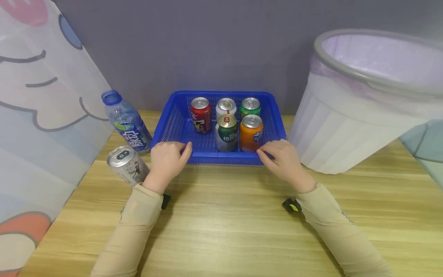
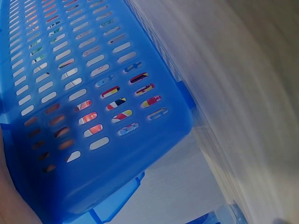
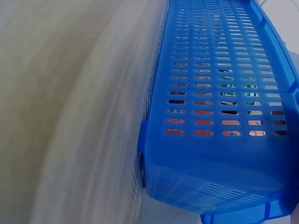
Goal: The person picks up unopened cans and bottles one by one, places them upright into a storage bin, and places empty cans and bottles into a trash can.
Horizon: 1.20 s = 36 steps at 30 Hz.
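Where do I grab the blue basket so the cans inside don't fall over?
I'd hold the blue basket by its rim at the two short ends, one hand from the left, one from the right. It's wider than deep, and the cans stand upright, mostly toward the right, so two hands should keep it level.

In the head view, the scene is evenly and fairly brightly lit; soft shadows are cast on the counter (image 1: 221, 231) beneath the sleeves (image 1: 135, 227), and small glints are caught by the can lids (image 1: 252, 120). The bin (image 1: 346, 127) is stretched toward the right edge. In both wrist views, the counter is badly blurred, colours are washed out, and the basket (image 2: 154, 136) is rendered more sharply.
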Available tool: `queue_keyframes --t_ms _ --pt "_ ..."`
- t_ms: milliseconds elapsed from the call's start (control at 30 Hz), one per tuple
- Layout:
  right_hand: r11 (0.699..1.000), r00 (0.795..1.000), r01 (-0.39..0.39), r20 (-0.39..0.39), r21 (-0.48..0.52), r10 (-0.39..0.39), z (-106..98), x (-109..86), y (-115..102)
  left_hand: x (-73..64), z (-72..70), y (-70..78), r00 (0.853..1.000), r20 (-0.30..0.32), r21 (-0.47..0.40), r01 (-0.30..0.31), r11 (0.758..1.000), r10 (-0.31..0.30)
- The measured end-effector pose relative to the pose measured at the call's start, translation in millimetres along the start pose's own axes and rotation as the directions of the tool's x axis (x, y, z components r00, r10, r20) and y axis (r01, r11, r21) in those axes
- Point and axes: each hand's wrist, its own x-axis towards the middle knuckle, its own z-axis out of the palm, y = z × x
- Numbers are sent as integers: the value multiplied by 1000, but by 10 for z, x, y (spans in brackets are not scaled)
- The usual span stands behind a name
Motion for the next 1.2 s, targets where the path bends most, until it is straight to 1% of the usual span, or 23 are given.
queue_keyframes --t_ms 267,500,700,800,900,967,1067,1200 --pt "1000 1000 1 -5 -3 -1 -9 4 -4 5 -24 6 1000 27 0 13 1000 -13" --pt "1000 1000 3 -6 -14 -4 3 2 -15 -8 -41 12 1000 16 -9 10 1000 -9" --pt "1000 1000 -10 -10 -16 10 -12 -9 -14 7 -24 19 1000 21 -13 7 1000 -7" --pt "1000 1000 -15 -9 -16 15 -16 -28 -16 3 -12 21 999 40 -18 7 1000 -6" --pt "1000 1000 -13 -17 -19 13 -16 -43 -16 -1 -8 19 997 76 -25 7 1000 -5" --pt "1000 1000 -10 -22 -22 9 -15 -44 -18 5 -16 14 995 97 -40 12 999 -8" --pt "1000 1000 -5 -30 -21 4 -11 -30 -18 30 -75 18 993 113 -85 29 996 -19" --pt "1000 999 -1 -34 -25 0 -9 -5 -26 61 -270 82 992 113 -199 71 977 -49"
